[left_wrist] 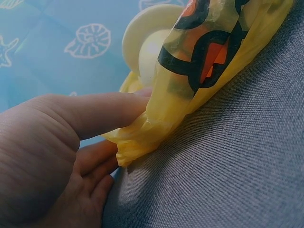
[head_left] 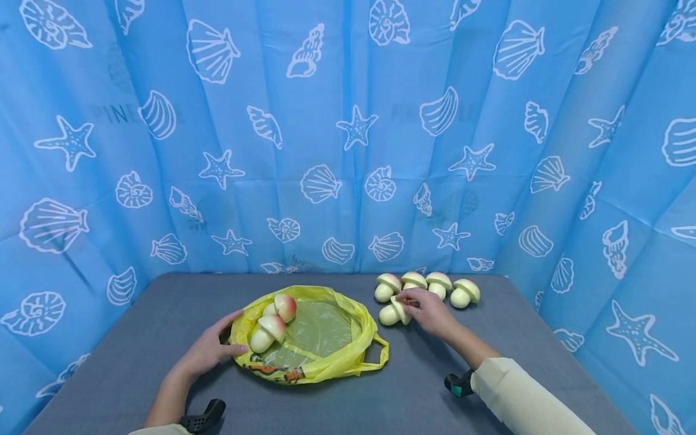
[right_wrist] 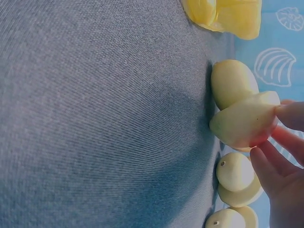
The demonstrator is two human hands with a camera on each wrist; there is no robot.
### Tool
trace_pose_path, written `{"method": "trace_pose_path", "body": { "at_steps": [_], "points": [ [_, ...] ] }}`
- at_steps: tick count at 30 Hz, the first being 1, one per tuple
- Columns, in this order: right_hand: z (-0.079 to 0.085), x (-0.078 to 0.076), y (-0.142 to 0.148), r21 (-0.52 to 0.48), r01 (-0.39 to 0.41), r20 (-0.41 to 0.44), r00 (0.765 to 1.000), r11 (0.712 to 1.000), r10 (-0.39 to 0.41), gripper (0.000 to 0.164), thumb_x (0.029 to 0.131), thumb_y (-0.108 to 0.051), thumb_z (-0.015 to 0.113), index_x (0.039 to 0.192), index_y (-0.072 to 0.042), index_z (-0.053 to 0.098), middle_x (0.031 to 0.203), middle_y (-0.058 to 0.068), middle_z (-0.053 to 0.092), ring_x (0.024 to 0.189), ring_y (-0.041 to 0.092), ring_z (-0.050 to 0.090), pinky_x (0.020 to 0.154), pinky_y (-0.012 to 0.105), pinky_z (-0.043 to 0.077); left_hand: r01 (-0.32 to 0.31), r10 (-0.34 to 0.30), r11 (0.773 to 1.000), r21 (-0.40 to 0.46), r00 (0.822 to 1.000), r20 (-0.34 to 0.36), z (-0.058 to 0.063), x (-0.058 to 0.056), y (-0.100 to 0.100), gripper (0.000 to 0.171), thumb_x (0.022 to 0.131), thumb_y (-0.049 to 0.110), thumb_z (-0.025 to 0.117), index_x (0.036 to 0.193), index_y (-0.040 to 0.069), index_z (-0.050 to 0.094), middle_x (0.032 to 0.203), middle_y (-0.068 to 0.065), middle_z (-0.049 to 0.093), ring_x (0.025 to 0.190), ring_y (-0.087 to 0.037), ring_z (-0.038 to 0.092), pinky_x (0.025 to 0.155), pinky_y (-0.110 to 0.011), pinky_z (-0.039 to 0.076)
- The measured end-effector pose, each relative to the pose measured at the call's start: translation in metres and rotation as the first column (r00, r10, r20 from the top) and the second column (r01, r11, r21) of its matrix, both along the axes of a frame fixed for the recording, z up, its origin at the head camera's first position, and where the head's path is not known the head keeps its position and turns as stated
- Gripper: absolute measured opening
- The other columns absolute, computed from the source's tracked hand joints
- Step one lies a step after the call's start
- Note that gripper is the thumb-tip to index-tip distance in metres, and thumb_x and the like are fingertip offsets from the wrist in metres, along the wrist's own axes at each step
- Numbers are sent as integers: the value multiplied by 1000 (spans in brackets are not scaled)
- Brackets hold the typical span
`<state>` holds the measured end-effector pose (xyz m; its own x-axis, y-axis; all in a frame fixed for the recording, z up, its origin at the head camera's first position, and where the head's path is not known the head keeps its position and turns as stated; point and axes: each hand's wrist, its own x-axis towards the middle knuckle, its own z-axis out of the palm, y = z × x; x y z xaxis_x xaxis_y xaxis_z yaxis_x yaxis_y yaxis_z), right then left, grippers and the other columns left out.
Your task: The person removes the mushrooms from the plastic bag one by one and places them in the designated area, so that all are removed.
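Observation:
A yellow plastic bag (head_left: 337, 371) lies with its mouth spread wide. My left hand (head_left: 203, 350) grips its left end; in the left wrist view the thumb (left_wrist: 104, 111) lies against the bunched plastic and the other fingers sit behind it. Two toy mushrooms, a front one (head_left: 267, 333) and a back one (head_left: 285, 307), rest inside near that end. To the right of the bag, my right hand (head_left: 429, 311) pinches another mushroom (head_left: 393, 313) by its red-tinged cap, its pale stem pointing left. The right wrist view shows thumb and fingertips on this cap (right_wrist: 249, 121).
Several more mushrooms (head_left: 464, 293) stand in a row at the back right of the grey table (head_left: 424, 386), just beyond my right hand. A handle loop (head_left: 380, 356) of the bag sticks out to the right. A blue shell-print curtain (head_left: 348, 151) hangs behind the table.

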<state>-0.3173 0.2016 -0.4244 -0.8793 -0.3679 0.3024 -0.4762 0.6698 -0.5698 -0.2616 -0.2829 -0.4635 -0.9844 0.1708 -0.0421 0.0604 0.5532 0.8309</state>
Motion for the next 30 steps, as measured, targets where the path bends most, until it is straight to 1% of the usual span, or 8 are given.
{"method": "trace_pose_path", "body": {
  "at_steps": [5,11,15,18,20,24,30],
  "points": [
    [0,0,-1,-19,28,1,1000,999,-28,21,92,-3,64,113,-5,68,111,9,67,99,30,64,76,39,54,-2,2,1000,12,1000,1,0,0,1,92,83,34,77,152,0,27,153,-30,24,139,-50,19,108,-64,19],
    [3,-2,-4,-77,34,-11,999,996,-35,21,92,-2,65,113,-1,67,112,13,67,98,32,66,74,37,56,-9,9,1000,14,1000,-8,-1,0,2,93,82,34,78,151,-1,27,152,-30,25,139,-49,20,109,-62,20],
    [7,-5,-8,-58,54,-22,998,997,-55,23,94,-5,64,116,-1,67,114,14,66,96,31,66,73,37,55,-11,11,1000,8,1000,-11,-1,-1,2,93,81,34,78,151,-1,27,152,-30,25,138,-49,21,108,-63,21],
    [11,-8,-12,-52,68,-15,997,996,-69,24,95,-5,62,118,-1,67,115,16,65,95,32,66,73,39,55,-9,9,1000,0,1000,-14,-1,-1,2,93,82,34,78,151,-1,28,152,-30,25,138,-49,21,108,-63,21],
    [14,-11,-16,-51,70,-21,997,996,-71,24,95,-5,61,118,-1,66,114,17,65,97,32,64,75,41,55,-8,8,1000,0,1000,-14,-2,-1,1,92,82,34,78,151,-1,28,152,-30,25,138,-49,21,108,-63,21],
    [19,-18,-25,-52,80,-39,996,995,-82,23,95,-5,61,117,-2,67,112,14,66,100,30,63,80,43,53,-6,6,1000,-2,1000,-11,-3,-2,1,92,82,34,78,151,0,27,152,-30,25,139,-49,21,108,-63,21],
    [25,-24,-44,-84,88,-18,996,993,-90,22,96,-10,61,117,-6,67,113,12,67,100,28,63,81,42,53,-10,10,1000,-14,1000,-8,-2,-2,1,92,82,35,77,151,0,28,152,-30,25,139,-49,21,108,-63,21]
  ]
}}
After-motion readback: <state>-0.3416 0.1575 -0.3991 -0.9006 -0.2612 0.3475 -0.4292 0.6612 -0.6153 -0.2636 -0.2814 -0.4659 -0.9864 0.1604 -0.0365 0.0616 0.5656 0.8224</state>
